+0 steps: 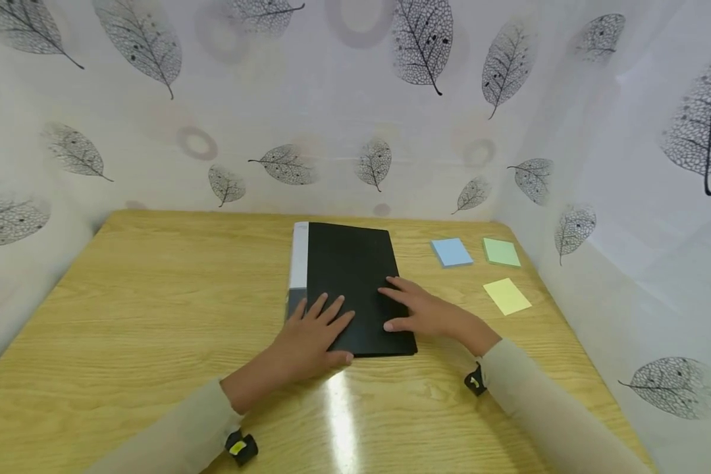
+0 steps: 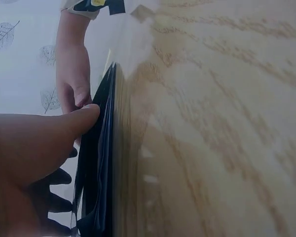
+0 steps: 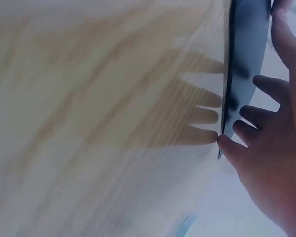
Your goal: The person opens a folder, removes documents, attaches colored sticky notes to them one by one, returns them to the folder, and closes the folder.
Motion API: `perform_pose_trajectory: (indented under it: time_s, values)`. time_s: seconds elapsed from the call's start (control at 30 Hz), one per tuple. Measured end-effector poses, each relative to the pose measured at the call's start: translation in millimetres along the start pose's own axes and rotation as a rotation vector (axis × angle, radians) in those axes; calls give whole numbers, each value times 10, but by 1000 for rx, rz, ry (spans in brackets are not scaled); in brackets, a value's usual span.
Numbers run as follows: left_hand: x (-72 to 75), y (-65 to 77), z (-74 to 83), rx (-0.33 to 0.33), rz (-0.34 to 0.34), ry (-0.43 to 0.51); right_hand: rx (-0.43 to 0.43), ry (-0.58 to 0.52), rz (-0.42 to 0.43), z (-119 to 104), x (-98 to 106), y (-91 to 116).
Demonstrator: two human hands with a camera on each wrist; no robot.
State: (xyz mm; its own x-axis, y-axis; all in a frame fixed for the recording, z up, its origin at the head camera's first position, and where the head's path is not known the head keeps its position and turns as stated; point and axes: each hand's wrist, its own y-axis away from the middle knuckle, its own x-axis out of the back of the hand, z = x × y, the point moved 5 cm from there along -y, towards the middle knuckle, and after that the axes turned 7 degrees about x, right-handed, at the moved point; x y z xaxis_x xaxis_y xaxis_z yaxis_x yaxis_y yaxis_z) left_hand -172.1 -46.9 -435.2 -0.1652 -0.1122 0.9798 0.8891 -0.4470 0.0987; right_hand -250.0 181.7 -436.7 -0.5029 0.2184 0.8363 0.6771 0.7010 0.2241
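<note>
A closed black folder point(image 1: 349, 276) with a white and grey spine lies on the wooden table. My left hand point(image 1: 311, 339) rests on its lower left part, fingers spread, the thumb by the front edge. In the left wrist view the left thumb point(image 2: 84, 118) lies along the folder's edge point(image 2: 106, 148), where the covers stand slightly apart. My right hand point(image 1: 429, 309) is at the folder's right edge, its fingers extended over the cover. The right wrist view shows those fingers point(image 3: 261, 116) spread against the dark cover point(image 3: 246, 54); which of them press on it I cannot tell.
To the right of the folder lie a blue sticky-note pad point(image 1: 452, 252), a green pad point(image 1: 501, 252) and a yellow note point(image 1: 507, 296). A leaf-patterned curtain point(image 1: 332, 112) borders the back and right of the table point(image 1: 154, 316).
</note>
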Motion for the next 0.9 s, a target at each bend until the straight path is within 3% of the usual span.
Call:
perform_pose_trajectory:
  time_s: [0.3, 0.47, 0.6, 0.7, 0.8, 0.9]
  values:
    - [119, 125, -9, -67, 78, 48, -102, -273, 210, 358, 258, 138]
    - [255, 207, -17, -85, 144, 158, -88, -164, 242, 446, 273, 163]
    - [416, 279, -17, -115, 284, 209, 123, 41, 243, 277, 199, 84]
    - [541, 342, -16, -157, 432, 211, 244, 52, 232, 121, 123, 26]
    - [637, 415, -33, -194, 564, 218, 237, 8, 195, 20, 52, -10]
    - [702, 495, -78, -213, 671, 244, 197, 37, 176, -36, 2, -18]
